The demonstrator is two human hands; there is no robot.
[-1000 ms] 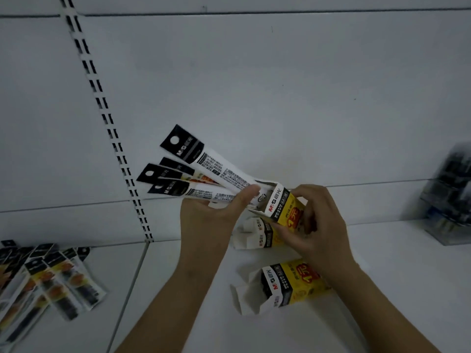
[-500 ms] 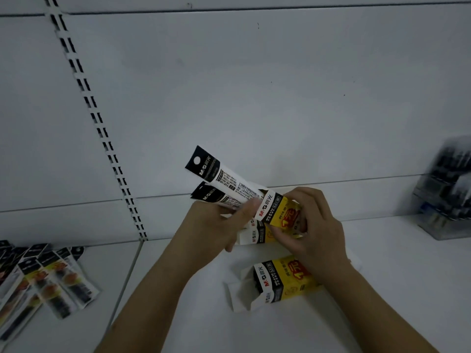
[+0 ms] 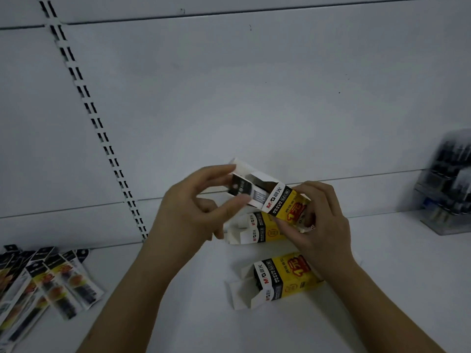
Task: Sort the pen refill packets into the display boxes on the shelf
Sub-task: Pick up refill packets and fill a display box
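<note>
The right hand (image 3: 321,222) is wrapped around the yellow end of a small yellow, black and white cardboard display box (image 3: 283,201), holding it tilted above the white shelf (image 3: 382,289) with its open white flaps toward the left. The left hand (image 3: 201,212) is half curled, thumb and fingertips pinching the black-topped pen refill packets (image 3: 243,188) that stick a little way out of the box mouth. The box side reads "M&G" with Chinese characters, and a large red "1元" on the yellow.

Two more boxes of the same print lie on the shelf: one (image 3: 257,231) just under the hands, one (image 3: 277,278) nearer, mouth open. Loose refill packets (image 3: 48,278) lie fanned out far left. A clear rack of pens (image 3: 451,184), blurred, stands far right.
</note>
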